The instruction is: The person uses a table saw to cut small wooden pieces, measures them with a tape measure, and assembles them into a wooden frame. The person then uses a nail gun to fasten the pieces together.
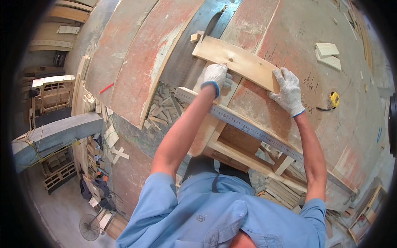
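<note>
A flat, pale wooden board (237, 60) lies slantwise on the worn saw table (285, 37). Its far left corner is beside the dark, curved saw blade (212, 25), which rises from a metal strip. My left hand (216, 76), in a white knit glove with a blue cuff, is closed against the board's near edge, fingers partly curled. Gloved the same way, my right hand (288, 91) grips the board's right end, fingers over the top and thumb at the near edge. A small wood block (195, 38) sits by the blade.
A long steel ruler (252, 130) runs along the table's front edge. To the right lie a yellow tape measure (334, 99) and pale wood pieces (328, 49). Offcuts (163, 109) heap left of my left arm. A red pencil (106, 88) lies further left.
</note>
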A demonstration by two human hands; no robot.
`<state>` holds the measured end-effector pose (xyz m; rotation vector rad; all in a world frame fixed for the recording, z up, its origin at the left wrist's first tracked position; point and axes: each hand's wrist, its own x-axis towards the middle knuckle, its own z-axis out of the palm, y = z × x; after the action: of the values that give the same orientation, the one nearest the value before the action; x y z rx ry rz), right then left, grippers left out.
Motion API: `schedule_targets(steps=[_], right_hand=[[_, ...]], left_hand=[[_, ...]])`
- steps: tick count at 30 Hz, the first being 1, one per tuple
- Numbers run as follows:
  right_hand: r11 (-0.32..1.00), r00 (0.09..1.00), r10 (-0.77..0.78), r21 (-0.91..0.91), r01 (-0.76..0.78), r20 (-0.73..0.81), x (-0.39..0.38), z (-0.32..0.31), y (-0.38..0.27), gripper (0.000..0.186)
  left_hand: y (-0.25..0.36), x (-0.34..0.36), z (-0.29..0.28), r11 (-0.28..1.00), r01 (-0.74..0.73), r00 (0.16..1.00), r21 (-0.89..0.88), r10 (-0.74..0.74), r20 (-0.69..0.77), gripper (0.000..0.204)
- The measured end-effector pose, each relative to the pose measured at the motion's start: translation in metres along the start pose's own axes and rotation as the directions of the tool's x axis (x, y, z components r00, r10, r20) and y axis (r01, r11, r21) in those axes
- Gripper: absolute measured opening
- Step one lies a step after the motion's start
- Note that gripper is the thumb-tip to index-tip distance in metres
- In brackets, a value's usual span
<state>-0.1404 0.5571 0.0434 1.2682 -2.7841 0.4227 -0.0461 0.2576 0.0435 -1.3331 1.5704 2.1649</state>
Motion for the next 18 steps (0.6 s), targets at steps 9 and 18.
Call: schedule_targets(steps=[9, 18], right_hand=[[0.999, 0.999, 0.0, -0.042, -0.001, -0.032, 0.009, 0.003, 0.012, 0.095], [0.999, 0.999, 0.015, -0.051, -0.017, -0.032, 0.021, 0.003, 0.026, 0.095]], left_hand=[[0.007, 0.016, 0.009, 0.998, -0.035, 0.999, 0.048, 0.035, 0.011, 0.037], [0.017, 0.037, 0.022, 0.998, -0.046, 0.999, 0.032, 0.046, 0.014, 0.04]])
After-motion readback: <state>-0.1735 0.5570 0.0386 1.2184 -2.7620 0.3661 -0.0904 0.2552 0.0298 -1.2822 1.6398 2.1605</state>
